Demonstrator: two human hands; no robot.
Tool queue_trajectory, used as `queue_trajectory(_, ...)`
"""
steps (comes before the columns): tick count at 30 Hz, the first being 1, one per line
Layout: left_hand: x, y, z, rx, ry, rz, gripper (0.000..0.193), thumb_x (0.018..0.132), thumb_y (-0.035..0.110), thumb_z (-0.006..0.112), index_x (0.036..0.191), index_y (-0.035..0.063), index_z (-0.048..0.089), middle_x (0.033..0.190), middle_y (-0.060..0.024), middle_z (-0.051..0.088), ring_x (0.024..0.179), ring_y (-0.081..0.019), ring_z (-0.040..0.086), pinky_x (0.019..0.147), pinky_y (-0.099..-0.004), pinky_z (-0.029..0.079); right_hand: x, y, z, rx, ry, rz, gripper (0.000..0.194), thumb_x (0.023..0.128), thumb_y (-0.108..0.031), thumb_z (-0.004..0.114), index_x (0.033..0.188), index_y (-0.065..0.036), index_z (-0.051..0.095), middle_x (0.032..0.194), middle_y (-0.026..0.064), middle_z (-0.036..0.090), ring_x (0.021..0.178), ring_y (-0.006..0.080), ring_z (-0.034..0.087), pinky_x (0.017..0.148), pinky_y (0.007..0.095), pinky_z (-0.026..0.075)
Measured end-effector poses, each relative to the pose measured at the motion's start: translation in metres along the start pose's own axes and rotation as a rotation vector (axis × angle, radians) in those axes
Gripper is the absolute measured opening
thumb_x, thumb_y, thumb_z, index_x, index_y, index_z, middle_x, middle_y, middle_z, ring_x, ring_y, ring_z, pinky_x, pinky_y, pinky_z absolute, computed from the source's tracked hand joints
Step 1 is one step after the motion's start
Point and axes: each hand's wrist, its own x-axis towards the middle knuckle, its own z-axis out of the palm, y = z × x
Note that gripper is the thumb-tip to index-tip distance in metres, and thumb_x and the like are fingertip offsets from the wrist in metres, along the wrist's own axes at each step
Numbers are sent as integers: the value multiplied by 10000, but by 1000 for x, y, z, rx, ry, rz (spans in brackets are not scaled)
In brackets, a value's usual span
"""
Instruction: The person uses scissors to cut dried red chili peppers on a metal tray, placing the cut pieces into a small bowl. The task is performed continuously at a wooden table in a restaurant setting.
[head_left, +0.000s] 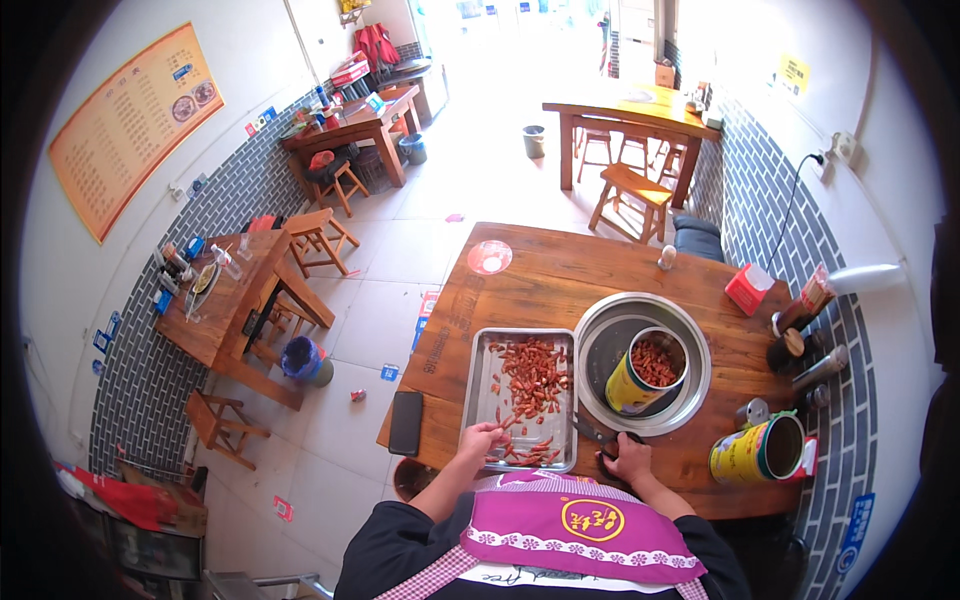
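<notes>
My left hand (478, 444) pinches a dried red chili (507, 422) above the near left part of a rectangular metal tray (478, 375). A loose pile of red chilies, many in short pieces (529, 371), covers the tray's middle, and whole ones (536, 452) lie along its near end. In my right hand (630, 459) are black-handled scissors (590, 430), their blades pointing at the tray's right rim. Beyond that hand stands a round metal basin (702, 367). Inside it, a yellow can (624, 388) leans tilted, with red chili pieces (654, 364) in it.
On the wooden table (427, 390) lie a black phone (406, 424) at left and a second yellow can (739, 454) at right. A tissue box (750, 289) and chopstick holder (799, 307) stand by the right wall. A lined bin (306, 361) stands on the floor.
</notes>
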Motion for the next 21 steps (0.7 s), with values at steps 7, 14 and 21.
queue_trajectory(7, 12, -10, -2, -130, -44, -89, 116, 929, 88, 611, 1032, 34, 619, 865, -69, 686, 783, -151, 665, 655, -220, 478, -1, 2, 5, -14, -63, 31, 544, 718, -578, 701, 895, -95, 525, 736, 124, 665, 644, 337, 660, 549, 474, 502)
queue_trajectory(14, 18, -12, -5, -164, -149, -82, 101, 931, 90, 595, 1016, 43, 624, 826, -57, 674, 761, -147, 649, 653, -261, 476, -1, 1, 1, -34, -57, 6, 560, 722, -592, 698, 870, -83, 518, 728, 125, 663, 619, 339, 655, 528, 465, 499)
queue_trajectory(21, 11, -6, -1, -164, -132, -64, 76, 950, 81, 573, 993, 34, 615, 840, -95, 673, 800, -198, 664, 735, -290, 520, 0, 1, -1, -23, -88, 1, 548, 720, -578, 707, 890, -91, 522, 722, 120, 663, 631, 343, 654, 541, 473, 496)
